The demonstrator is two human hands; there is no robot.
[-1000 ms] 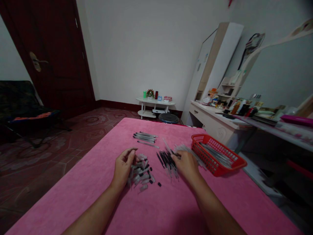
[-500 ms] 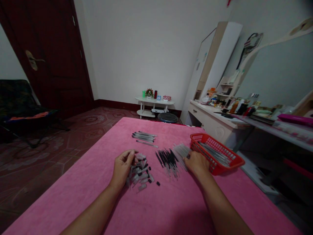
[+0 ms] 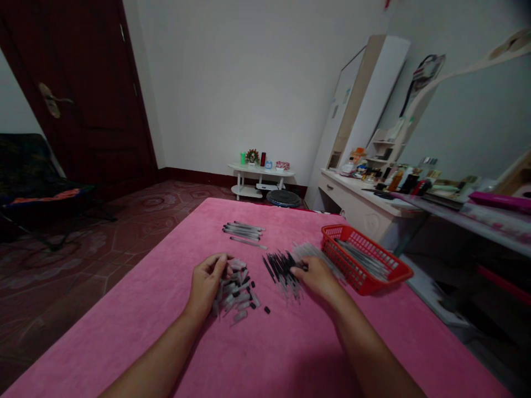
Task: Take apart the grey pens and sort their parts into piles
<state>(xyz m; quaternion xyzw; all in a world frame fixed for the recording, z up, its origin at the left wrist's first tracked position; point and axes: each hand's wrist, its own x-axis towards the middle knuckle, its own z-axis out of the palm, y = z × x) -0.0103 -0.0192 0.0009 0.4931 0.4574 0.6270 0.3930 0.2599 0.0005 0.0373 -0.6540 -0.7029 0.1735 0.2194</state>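
My left hand (image 3: 208, 281) is curled at the left side of a loose pile of clear pen caps (image 3: 241, 298) and small black plugs. Its thumb presses toward the fingers, and what lies between them is hidden. At the right end of a bundle of black-and-clear pen refills (image 3: 282, 268) is my right hand (image 3: 318, 277), fingers bent together over the refills' edge; anything in its grip is too small to make out. Clear pen barrels (image 3: 309, 251) lie partly behind this hand. Farther back, several pens with dark ends (image 3: 243, 230) rest side by side.
A red plastic basket (image 3: 360, 279) holding more thin pen parts stands right of my right hand. Everything lies on a pink cloth-covered table (image 3: 257, 354). A white dresser (image 3: 365, 204) with bottles flanks the right side; a low white stand (image 3: 262, 170) is beyond the table.
My right hand has moved left from the clear barrels beside the basket to the black refills. My left hand stays by the caps, nearly unchanged.
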